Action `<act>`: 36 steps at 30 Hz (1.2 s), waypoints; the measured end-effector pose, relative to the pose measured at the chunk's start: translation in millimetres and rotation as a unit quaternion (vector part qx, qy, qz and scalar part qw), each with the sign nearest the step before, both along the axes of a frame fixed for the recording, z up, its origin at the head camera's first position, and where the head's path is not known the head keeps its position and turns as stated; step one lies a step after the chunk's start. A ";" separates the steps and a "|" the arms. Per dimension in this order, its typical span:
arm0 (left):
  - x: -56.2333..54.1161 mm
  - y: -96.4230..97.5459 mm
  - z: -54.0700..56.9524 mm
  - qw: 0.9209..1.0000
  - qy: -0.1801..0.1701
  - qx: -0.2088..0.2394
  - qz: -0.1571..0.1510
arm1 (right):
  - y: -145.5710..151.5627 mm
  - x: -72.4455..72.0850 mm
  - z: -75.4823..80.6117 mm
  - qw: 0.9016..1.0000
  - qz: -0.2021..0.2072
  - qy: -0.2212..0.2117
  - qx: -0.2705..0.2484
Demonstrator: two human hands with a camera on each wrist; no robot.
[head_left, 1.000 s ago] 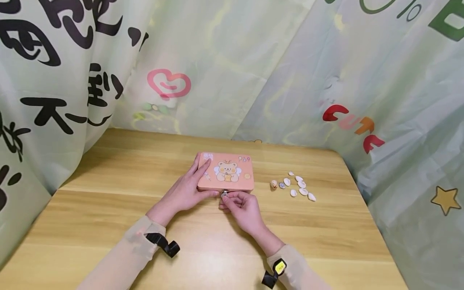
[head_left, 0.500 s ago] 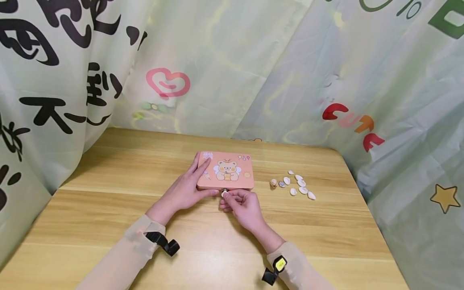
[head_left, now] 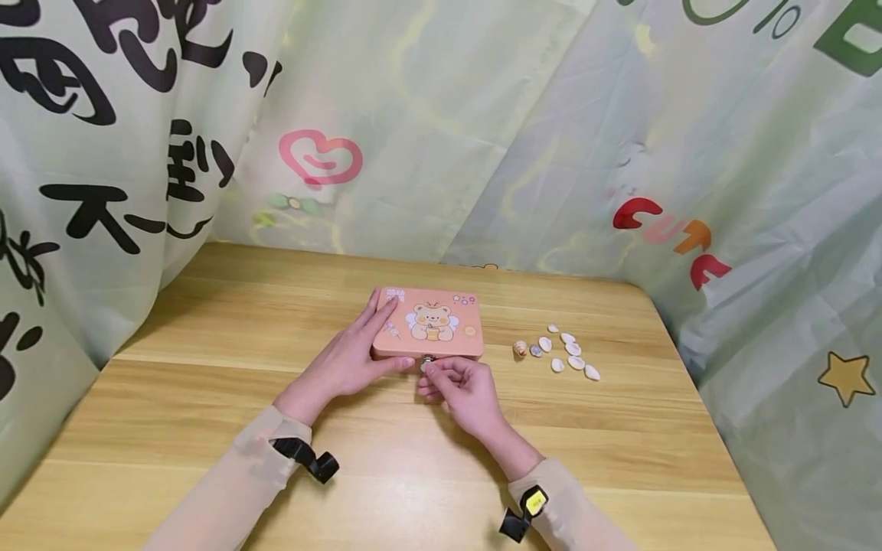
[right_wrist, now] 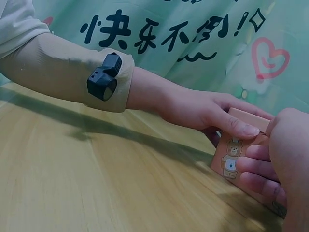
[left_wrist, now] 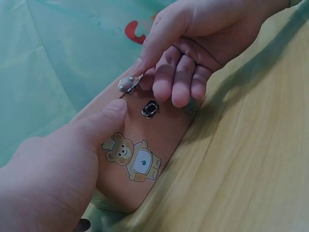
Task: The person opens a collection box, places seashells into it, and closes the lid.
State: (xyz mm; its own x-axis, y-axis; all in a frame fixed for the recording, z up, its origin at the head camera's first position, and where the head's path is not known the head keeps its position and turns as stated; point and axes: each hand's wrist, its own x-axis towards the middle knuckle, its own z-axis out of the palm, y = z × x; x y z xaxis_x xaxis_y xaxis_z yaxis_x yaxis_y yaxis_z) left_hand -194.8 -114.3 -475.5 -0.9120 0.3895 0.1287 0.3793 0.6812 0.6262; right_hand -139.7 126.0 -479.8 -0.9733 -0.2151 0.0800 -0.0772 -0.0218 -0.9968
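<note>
A pink box (head_left: 465, 325) with a winged bear on its lid sits on the wooden table, lid down. My left hand (head_left: 344, 356) grips its left end, fingers along the far left side and thumb at the front edge. The right hand (head_left: 470, 390) pinches the small metal latch (left_wrist: 127, 84) at the front between thumb and index finger, the other fingers loosely curled below. In the left wrist view the latch flap stands lifted off the dark metal catch (left_wrist: 150, 109) on the box's front. The right hand hides part of the box front in the right wrist view.
Several white shells (head_left: 574, 349) lie to the right of the box, with a brown spiral shell (head_left: 520, 349) and a bluish round piece (head_left: 535, 351) beside them. Printed curtains (head_left: 413, 153) hang behind the table (head_left: 386, 474) and along both sides.
The box's front lid edge and my left thumb sit very slightly higher in the head view. My right hand stays at the latch, and the shells have not moved.
</note>
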 end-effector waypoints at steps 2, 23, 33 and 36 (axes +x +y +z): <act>-0.2 -0.6 1.4 1.000 0.001 0.000 -0.001 | 0.5 0.0 1.5 1.000 0.002 0.009 0.002; -3.7 -9.7 15.2 1.000 0.015 -0.026 -0.008 | 1.2 -4.5 19.1 0.998 0.004 0.059 -0.016; -7.1 -11.8 21.4 0.999 0.023 -0.033 -0.007 | 1.4 -9.8 28.7 0.996 0.004 0.087 -0.015; -8.1 -12.8 22.9 0.999 0.024 -0.039 -0.007 | 1.7 -11.0 30.8 0.996 0.004 0.090 -0.014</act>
